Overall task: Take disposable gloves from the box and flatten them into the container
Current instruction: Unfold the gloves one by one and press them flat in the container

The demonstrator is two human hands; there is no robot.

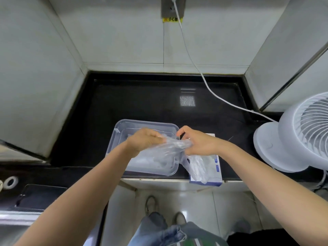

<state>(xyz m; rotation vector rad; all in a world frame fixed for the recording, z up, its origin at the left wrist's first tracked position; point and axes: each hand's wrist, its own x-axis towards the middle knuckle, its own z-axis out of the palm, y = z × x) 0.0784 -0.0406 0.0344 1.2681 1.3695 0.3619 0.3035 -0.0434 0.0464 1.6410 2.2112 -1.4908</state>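
- White tiled walls enclosed a glossy black counter (pixel 142 103) on three sides.
- A clear container (pixel 113 139) sat near the counter's front edge, with crumpled clear gloves (pixel 154 162) lying inside it.
- The box (pixel 217 167) lay just beside the container on its right, its front end overhanging the counter edge. A bunch of clear film (pixel 198 167) spilled out of its top.
- One glove (pixel 174 145) was stretched between both hands above the container's right side, clear of the pile below.
- The left hand (pixel 143 141) had its fingers curled, pinching the glove's left end.
- The right hand (pixel 197 142) gripped the other end with bent fingers, held above the gap between container and box.
- A white fan (pixel 292 135) stood at the counter's right end, well apart from the box.
- A white cable (pixel 204 80) ran from a wall outlet (pixel 173 8) down across the counter to the fan.
- A tape roll (pixel 10 181) lay far left on a lower surface.
- Two shoes (pixel 150 205) showed on the floor below.
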